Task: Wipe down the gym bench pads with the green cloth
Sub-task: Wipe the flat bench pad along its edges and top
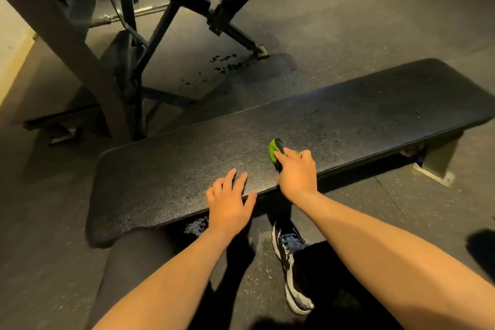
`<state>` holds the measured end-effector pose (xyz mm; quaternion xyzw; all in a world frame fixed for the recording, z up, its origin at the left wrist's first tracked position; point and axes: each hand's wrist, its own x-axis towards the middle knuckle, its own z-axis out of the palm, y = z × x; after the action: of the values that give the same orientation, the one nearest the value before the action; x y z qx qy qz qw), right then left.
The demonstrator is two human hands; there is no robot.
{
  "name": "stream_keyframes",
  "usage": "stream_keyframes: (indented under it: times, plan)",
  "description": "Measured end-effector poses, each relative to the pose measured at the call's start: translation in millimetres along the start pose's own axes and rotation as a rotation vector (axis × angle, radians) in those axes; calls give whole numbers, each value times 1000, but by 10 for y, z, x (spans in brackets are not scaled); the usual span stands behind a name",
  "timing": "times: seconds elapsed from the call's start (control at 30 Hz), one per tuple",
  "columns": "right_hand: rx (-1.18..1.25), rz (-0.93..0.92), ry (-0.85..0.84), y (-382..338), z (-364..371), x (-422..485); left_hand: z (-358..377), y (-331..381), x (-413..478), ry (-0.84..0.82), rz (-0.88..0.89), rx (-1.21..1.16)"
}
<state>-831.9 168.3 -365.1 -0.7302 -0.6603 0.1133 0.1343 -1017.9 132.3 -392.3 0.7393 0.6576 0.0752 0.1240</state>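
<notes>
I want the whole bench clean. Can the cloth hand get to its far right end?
Probably yes: nothing blocks the bench top between the right hand, holding the cloth, and that end, though the person may need to lean over.

Most of the green cloth (273, 151) under the right hand (297, 177), left shoe (197, 226) behind bench pad (348, 115)

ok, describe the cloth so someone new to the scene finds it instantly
Start at the long flat black padded bench across the middle of the view. About midway along it, near the front edge, the right hand holds down a bunched bright-green cloth. It is the only green thing there.
</notes>
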Motion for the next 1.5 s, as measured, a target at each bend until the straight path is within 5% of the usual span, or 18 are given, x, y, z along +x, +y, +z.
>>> stream_keyframes:
  times: [0.37, 0.67, 0.9, 1.1, 1.2, 1.37, 1.5]
  plan:
    - [22, -263, -77, 122, 69, -323, 34, 402, 164, -75, 149, -24]
    - [94, 285, 137, 749, -114, -196, 154, 628, 269, -80, 239, 29]
    - [205, -82, 51, 583, 119, -398, 189, 1053, 534, -54, 207, -59]
    - [96, 41, 78, 1132, -132, -244, 328, 1436, 674, -103, 282, -38]
    - [84, 256, 117, 1612, -266, -106, 419, 1630, 716, -137, 287, -20]
    - [535, 590, 177, 1896, -331, -46, 527, 1642, 711, -93, 272, -6]
    - [758, 647, 236, 1484, -184, -115, 543, 1662, 708, -72, 270, 10]
